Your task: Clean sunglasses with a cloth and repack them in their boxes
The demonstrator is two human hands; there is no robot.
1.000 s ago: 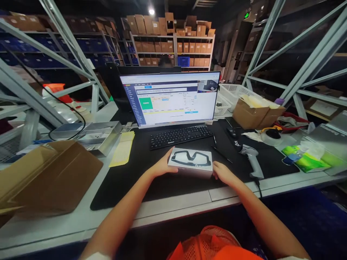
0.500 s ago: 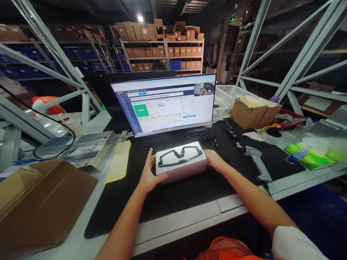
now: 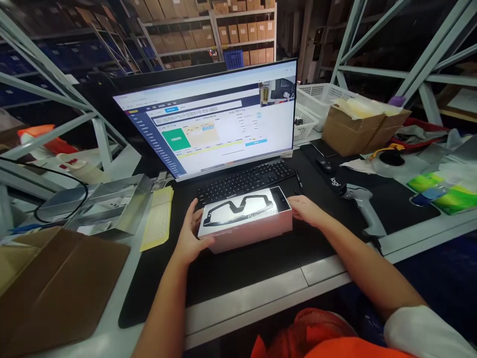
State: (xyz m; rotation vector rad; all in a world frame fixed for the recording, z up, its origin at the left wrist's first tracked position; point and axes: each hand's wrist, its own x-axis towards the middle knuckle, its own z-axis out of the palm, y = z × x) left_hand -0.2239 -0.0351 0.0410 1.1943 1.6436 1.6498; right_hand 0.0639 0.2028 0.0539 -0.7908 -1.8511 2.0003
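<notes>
A white retail box [image 3: 242,231] with a black frame-like outline and grey lettering on its top is between my hands, above the black desk mat [image 3: 223,278]. At its left end is my left hand [image 3: 191,233], with the thumb along the near edge and the fingers on the far side. My right hand [image 3: 306,210] grips the right end, its fingertips partly hidden behind the box. Just beyond the box lies a black keyboard [image 3: 244,181]. Whether the box touches the mat is hard to tell.
A lit monitor [image 3: 219,134] stands behind the keyboard. To the right lie a mouse [image 3: 325,165], a grey handheld scanner [image 3: 363,209] and a cardboard box [image 3: 350,132]. On the left are yellow sheets [image 3: 157,219], a grey tray [image 3: 122,214] and an open carton [image 3: 67,283].
The view has tipped down and come closer. The box looks larger and slightly turned, with a dark strip at its right end now showing. Both hands stay on it.
</notes>
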